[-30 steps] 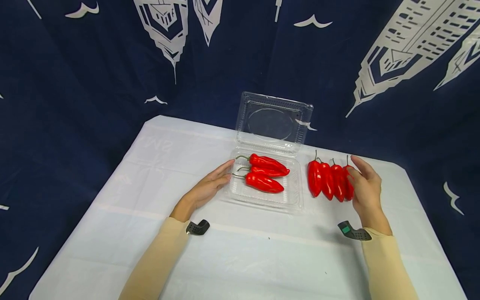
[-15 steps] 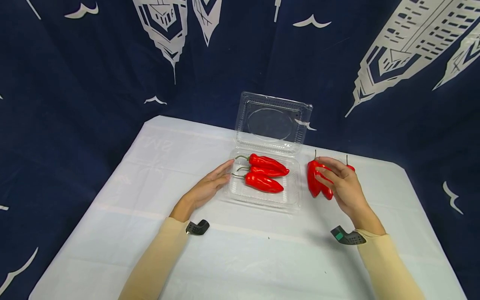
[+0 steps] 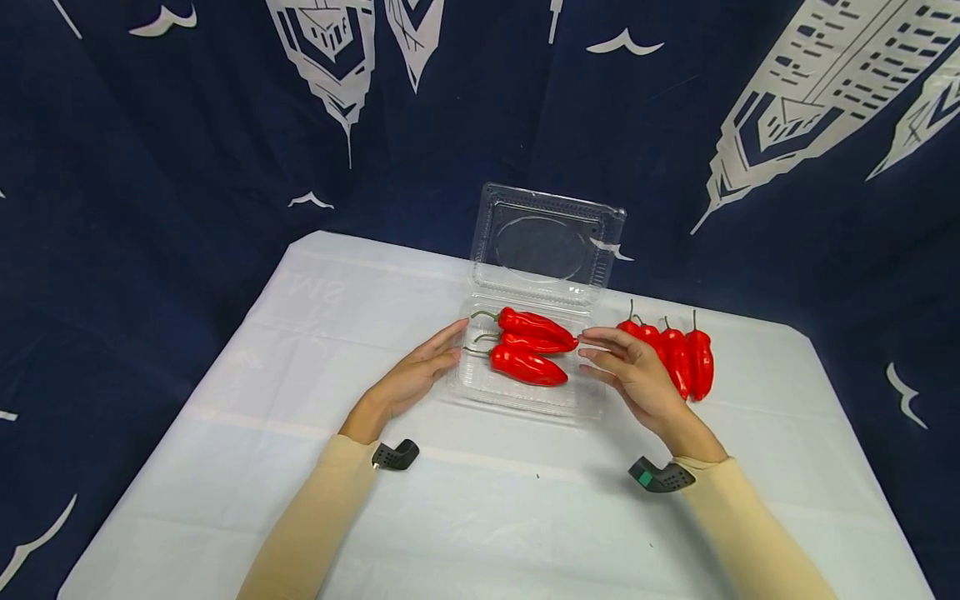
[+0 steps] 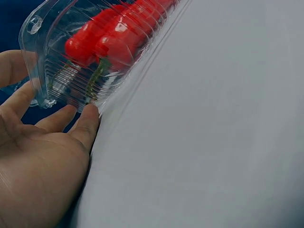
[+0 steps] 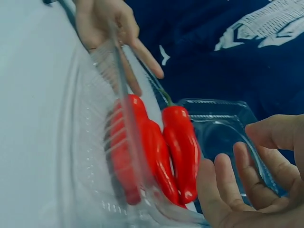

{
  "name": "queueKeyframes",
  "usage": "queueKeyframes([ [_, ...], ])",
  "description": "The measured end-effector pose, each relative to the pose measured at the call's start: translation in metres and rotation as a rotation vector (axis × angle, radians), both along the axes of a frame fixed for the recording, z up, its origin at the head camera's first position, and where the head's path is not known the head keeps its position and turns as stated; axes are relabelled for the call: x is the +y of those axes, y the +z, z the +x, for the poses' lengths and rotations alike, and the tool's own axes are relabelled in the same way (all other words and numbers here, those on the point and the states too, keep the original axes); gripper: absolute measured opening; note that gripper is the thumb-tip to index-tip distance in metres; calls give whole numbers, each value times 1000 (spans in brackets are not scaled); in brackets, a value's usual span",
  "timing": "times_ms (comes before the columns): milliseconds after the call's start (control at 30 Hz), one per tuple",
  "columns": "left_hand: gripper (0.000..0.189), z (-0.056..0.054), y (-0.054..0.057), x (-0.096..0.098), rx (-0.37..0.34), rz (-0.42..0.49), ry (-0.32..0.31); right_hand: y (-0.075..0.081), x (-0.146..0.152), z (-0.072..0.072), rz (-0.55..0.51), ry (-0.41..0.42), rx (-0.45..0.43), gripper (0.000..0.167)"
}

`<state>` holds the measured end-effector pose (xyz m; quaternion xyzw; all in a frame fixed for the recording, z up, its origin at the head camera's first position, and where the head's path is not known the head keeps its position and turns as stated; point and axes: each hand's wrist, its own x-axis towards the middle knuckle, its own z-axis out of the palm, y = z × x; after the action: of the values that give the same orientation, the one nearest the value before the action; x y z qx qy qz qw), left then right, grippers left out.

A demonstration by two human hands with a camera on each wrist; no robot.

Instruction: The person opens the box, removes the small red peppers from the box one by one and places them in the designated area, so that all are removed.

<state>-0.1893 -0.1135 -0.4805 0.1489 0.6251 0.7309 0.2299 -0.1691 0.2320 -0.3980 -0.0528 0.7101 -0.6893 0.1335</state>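
A clear plastic clamshell box [image 3: 517, 400] stands on the table with its lid [image 3: 542, 279] raised at the back. Three red peppers [image 3: 527, 367] lie side by side inside, green stems to the left. My left hand [image 3: 408, 379] rests its extended fingers against the box's left wall; the left wrist view shows the fingertips [image 4: 87, 118] touching the ribbed plastic. Over the box's right edge is my right hand [image 3: 636, 375], fingers spread and slightly bent, holding nothing. Its fingers are close to the pepper tips; whether they touch the box, I cannot tell.
Several more red peppers [image 3: 702, 367] lie in an upright row to the right, partly hidden behind my right hand. The white-covered table [image 3: 480, 517] has cut-off far corners. A dark blue printed cloth [image 3: 420, 175] hangs behind it.
My right hand has moved left, from the far right pepper across the row to the box's right edge, carrying nothing. The left hand and the peppers have stayed where they were.
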Motion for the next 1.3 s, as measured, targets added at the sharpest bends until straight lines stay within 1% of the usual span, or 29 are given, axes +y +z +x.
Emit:
queueKeyframes([
  [167,57,0,0,0,1,-1,0,-6,-9,-2,46,8,22,36],
  [300,57,0,0,0,6,3,-3,-8,-16,-4,86,26,39,36],
  [467,58,0,1,0,7,3,-3,-11,-23,-7,183,56,56,39],
  [567,58,0,1,0,15,3,-7,-15,-27,-8,233,65,71,38],
  [800,58,0,0,0,12,2,-4,-24,-36,-12,357,130,182,32],
  [1000,58,0,1,0,9,9,-6,-27,-44,-14,439,137,265,30],
  [1133,58,0,-1,-1,7,14,-5,-28,-47,-17,488,142,297,29],
  [1300,58,0,-1,0,8,5,2,-31,-49,-20,491,155,305,29],
])
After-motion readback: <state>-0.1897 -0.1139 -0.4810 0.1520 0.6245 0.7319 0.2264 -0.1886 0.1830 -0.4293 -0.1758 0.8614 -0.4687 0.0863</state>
